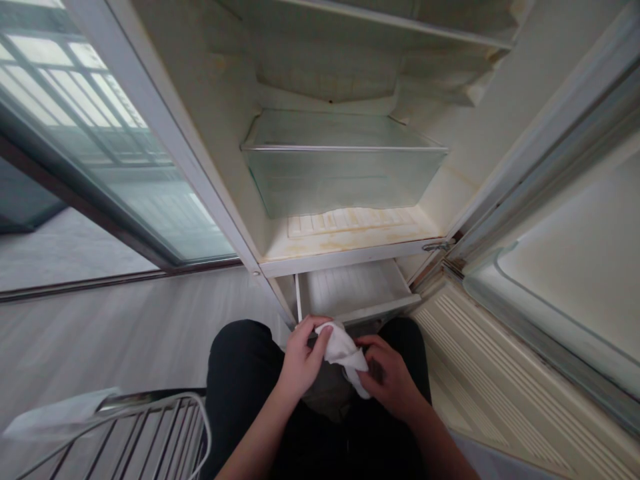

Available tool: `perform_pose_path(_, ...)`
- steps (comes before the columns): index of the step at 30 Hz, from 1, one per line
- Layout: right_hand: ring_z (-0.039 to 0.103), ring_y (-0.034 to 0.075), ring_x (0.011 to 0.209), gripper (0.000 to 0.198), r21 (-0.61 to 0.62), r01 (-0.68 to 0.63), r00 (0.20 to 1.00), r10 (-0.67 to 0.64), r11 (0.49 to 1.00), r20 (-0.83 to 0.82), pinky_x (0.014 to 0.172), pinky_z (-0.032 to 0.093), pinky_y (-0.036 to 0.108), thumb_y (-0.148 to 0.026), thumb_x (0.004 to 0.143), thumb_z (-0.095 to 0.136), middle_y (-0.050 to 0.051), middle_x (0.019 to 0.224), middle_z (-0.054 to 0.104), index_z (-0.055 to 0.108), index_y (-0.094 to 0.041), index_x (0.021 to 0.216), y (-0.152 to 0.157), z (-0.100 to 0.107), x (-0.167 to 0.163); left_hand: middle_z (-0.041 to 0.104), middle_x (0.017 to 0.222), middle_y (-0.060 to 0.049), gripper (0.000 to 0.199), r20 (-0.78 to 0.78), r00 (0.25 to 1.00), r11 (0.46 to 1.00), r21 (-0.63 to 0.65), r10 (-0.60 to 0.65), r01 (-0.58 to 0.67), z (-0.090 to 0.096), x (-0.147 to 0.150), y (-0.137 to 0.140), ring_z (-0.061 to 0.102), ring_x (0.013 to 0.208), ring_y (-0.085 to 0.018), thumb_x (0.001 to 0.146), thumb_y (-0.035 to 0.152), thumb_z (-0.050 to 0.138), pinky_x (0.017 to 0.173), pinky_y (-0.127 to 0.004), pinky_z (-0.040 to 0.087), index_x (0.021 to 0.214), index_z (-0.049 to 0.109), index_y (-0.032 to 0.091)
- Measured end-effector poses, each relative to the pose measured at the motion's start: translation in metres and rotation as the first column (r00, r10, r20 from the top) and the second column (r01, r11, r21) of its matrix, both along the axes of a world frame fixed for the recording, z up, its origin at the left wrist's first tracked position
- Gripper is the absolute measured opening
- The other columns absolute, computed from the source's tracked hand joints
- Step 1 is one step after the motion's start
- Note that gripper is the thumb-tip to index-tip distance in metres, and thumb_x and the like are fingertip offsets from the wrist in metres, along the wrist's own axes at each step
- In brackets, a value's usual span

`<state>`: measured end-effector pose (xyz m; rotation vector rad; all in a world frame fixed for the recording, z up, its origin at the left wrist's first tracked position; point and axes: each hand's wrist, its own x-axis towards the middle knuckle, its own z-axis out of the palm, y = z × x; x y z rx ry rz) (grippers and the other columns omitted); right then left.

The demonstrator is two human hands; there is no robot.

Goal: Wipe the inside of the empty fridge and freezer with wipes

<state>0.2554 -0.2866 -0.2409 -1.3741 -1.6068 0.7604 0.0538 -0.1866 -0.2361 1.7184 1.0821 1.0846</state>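
Note:
A crumpled white cloth (343, 348) is stretched between my two hands, above my lap. My left hand (304, 350) pinches its upper left end between thumb and fingers. At the lower right end, my right hand (383, 373) grips the cloth with curled fingers. Just beyond my hands, a pale drawer (355, 287) stands pulled out at the bottom of an open fridge (345, 257). Yellowish stains mark the fridge floor. Above it sits a glass shelf (345, 148) with a metal front edge.
The fridge door (575, 267) is swung open on the right, above a ribbed cream panel (480, 373). At lower left is a wire rack (145, 440) with a white sheet-like thing (65, 413) beside it. A sliding glass door (150, 193) stands on the left, along the grey floor (165, 327).

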Motion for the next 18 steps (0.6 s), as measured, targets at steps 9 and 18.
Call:
perform_pose_path(9, 0.048, 0.011, 0.069, 0.03, 0.074, -0.1, 0.994, 0.097, 0.992, 0.045, 0.06, 0.034, 0.022, -0.009, 0.08, 0.061, -0.001, 0.081, 0.049, 0.036, -0.022, 0.069, -0.005, -0.003, -0.014, 0.054, 0.069, 0.005, 0.044, 0.278, 0.961, 0.873, -0.471, 0.006, 0.131, -0.021, 0.016, -0.011, 0.049, 0.059, -0.012, 0.092, 0.066, 0.059, 0.056, -0.024, 0.04, 0.089, 0.055, 0.023)
perform_pose_path(18, 0.054, 0.012, 0.075, 0.022, 0.335, 0.257, 0.95, -0.3, 0.907, 0.082, 0.067, 0.046, 0.022, -0.012, 0.089, 0.06, -0.002, 0.088, 0.055, 0.042, -0.024, 0.088, 0.005, 0.008, 0.013, 0.065, 0.117, -0.002, 0.1, 0.471, 0.771, 0.637, -0.447, -0.429, 0.628, -0.003, -0.003, -0.022, 0.065, 0.099, -0.018, 0.063, 0.04, 0.097, 0.085, -0.03, 0.051, 0.141, 0.035, 0.03)
